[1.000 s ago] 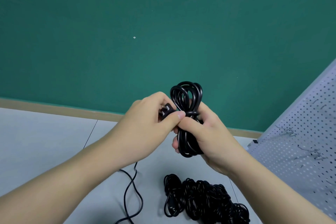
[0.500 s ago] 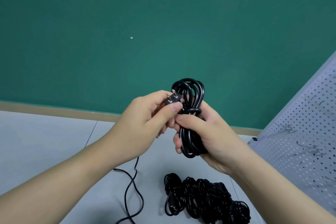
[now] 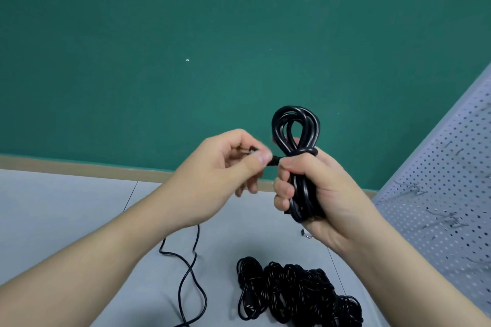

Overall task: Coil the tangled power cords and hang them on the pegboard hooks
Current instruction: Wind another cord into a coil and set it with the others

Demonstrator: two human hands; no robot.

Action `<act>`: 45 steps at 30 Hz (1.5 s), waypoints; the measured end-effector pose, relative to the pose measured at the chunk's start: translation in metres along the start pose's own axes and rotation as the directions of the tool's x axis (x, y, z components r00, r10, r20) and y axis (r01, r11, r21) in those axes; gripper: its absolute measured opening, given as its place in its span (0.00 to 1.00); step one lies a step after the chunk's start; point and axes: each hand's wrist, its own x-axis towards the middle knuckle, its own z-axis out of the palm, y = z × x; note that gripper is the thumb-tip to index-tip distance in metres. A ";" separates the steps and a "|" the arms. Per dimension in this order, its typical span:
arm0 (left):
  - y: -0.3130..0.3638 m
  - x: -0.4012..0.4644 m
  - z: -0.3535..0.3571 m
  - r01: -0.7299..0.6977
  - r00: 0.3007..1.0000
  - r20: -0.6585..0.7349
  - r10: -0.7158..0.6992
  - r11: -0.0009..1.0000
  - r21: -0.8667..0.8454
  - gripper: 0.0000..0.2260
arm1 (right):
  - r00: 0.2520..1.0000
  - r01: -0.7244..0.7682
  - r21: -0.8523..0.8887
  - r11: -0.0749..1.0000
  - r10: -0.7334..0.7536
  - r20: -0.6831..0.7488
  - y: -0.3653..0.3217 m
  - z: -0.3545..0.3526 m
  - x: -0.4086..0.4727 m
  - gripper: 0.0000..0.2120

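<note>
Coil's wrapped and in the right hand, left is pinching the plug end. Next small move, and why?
Probably pull the plug end snug with the left hand, so the wrap around the coiled cord's waist holds. The right hand grips the bundle below that wrap, the plug end sticks out sideways, and the pegboard hooks wait to the right.

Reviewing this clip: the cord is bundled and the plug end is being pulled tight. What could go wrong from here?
1. The left hand pinches only the plug end; if it slips, the wrap around the coiled cord may loosen and the loops spring open.
2. The right hand grips the bundle's lower half only, so the top loops could splay.
3. The loose cord on the table lies near the pile of cords and could snag.
</note>
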 end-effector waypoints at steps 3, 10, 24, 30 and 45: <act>0.003 -0.004 -0.010 0.038 0.997 0.047 -0.055 0.951 0.306 0.05 | 0.996 0.014 -0.183 0.983 0.002 0.089 0.006 -0.002 -0.003 0.08; 0.007 -0.014 -0.001 -0.103 0.972 0.208 -0.112 0.590 0.801 0.12 | 0.989 -0.023 -0.261 0.965 0.059 0.132 0.010 0.000 -0.001 0.06; 0.003 -0.021 -0.034 -0.190 0.939 0.341 -0.051 0.747 0.637 0.10 | 0.984 -0.133 0.105 0.986 0.119 0.132 0.000 0.002 -0.013 0.11; 0.005 -0.028 -0.033 -0.177 0.958 0.285 -0.014 0.754 0.633 0.11 | 0.987 -0.114 0.049 0.992 0.107 0.124 0.004 0.005 -0.015 0.12; 0.009 -0.031 -0.008 -0.230 0.973 0.025 0.229 0.967 0.113 0.09 | 0.971 0.228 -0.386 0.894 -0.239 0.020 0.011 0.007 -0.011 0.14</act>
